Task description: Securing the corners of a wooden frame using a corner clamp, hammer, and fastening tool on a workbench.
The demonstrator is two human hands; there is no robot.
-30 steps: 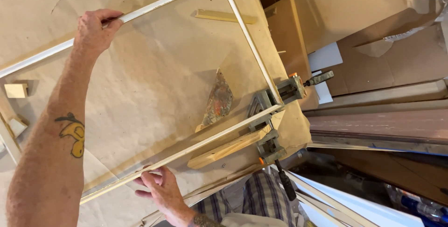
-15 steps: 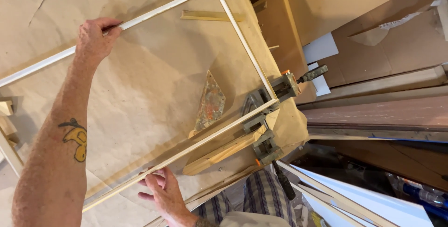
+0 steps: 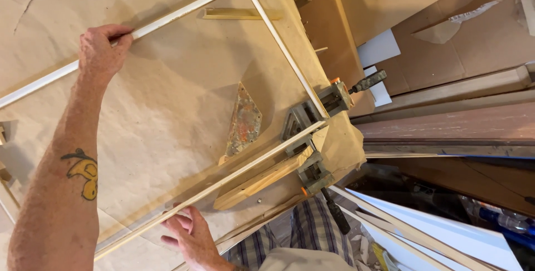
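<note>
at the far left, small wood offcuts lie at the edge of the surface, which is covered in brown paper. the left forearm, with a yellow tattoo, reaches up across the paper. the left hand is closed around the far rail of a thin white frame, fingers curled over the rail's top edge. the frame lies big and rectangular across the surface, its far rail running up to the right and its near rail slanting back down toward the person.

low in the middle, the right hand is spread loosely with its fingers apart. the fingertips are at the underside of the near rail, not wrapped around it.

inside the frame lies a flat, paint-stained triangular plate. a short wooden strip sits near the frame's far corner. a pale wooden batten lies just outside the near rail.

further right, the frame's near right corner is held in a grey metal corner clamp. a second clamp with a dark handle sits just below it at the edge of the surface. plaid shorts show underneath. to the right of the surface stand cardboard sheets, long timber boards and white panels.
</note>
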